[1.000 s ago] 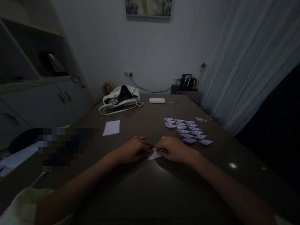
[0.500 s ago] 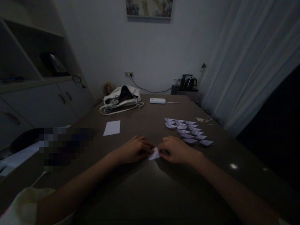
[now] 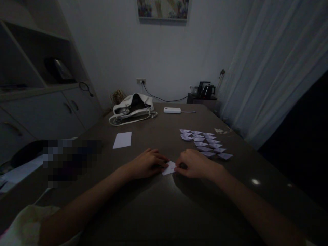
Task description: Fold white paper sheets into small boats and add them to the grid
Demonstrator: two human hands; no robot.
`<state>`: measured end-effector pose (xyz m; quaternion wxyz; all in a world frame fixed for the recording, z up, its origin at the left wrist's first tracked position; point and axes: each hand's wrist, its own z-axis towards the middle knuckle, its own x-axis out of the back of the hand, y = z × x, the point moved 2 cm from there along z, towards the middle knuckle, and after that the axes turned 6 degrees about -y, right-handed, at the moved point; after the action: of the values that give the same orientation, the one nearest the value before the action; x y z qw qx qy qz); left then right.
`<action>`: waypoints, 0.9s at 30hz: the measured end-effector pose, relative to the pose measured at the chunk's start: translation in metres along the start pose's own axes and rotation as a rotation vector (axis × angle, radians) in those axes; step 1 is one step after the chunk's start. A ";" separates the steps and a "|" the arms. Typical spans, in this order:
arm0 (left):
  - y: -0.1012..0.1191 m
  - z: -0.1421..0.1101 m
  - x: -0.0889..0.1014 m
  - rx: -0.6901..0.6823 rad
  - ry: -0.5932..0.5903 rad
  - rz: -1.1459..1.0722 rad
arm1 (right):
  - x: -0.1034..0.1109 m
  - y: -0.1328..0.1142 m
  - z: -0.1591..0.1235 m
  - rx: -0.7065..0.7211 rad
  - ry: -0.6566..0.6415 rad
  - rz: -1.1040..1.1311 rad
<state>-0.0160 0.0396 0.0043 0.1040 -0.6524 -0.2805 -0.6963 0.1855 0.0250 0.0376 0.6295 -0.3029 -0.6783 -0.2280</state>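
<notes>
A small folded piece of white paper point(image 3: 169, 168) lies on the dark table between my hands. My left hand point(image 3: 150, 164) has its fingertips on the paper's left edge. The thumb and curled fingers of my right hand point(image 3: 192, 164) pinch the right edge. Ahead and to the right, several folded paper boats point(image 3: 201, 144) stand in slanting rows. A stack of white paper sheets point(image 3: 122, 140) lies flat beyond my left hand. The underside of the folded paper and some fingertips are hidden.
A white handbag point(image 3: 134, 107) sits at the table's far left, with a white power bank point(image 3: 172, 110) and short cable to its right. Paper scraps point(image 3: 222, 131) lie near the right edge. A blurred-out patch point(image 3: 73, 160) covers things at the left.
My right hand has shifted slightly right along the folded paper, so more of its surface shows. My left hand stays in place.
</notes>
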 end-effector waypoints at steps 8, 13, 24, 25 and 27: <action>0.002 0.000 0.002 -0.003 -0.003 -0.001 | -0.003 0.007 0.001 -0.011 -0.016 0.085; 0.003 0.001 0.004 -0.016 -0.005 -0.007 | -0.005 0.009 0.001 0.005 0.001 0.087; 0.009 0.000 0.005 -0.032 0.041 -0.008 | -0.012 0.008 0.005 0.018 -0.010 0.129; 0.010 0.000 0.005 -0.027 0.039 -0.005 | -0.013 0.008 0.006 0.031 -0.010 0.107; 0.010 0.001 0.004 -0.018 0.033 -0.002 | -0.014 0.007 0.006 0.043 -0.003 0.076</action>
<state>-0.0105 0.0324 0.0113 0.1021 -0.6416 -0.2729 -0.7095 0.1864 0.0324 0.0221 0.6429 -0.3153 -0.6720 -0.1889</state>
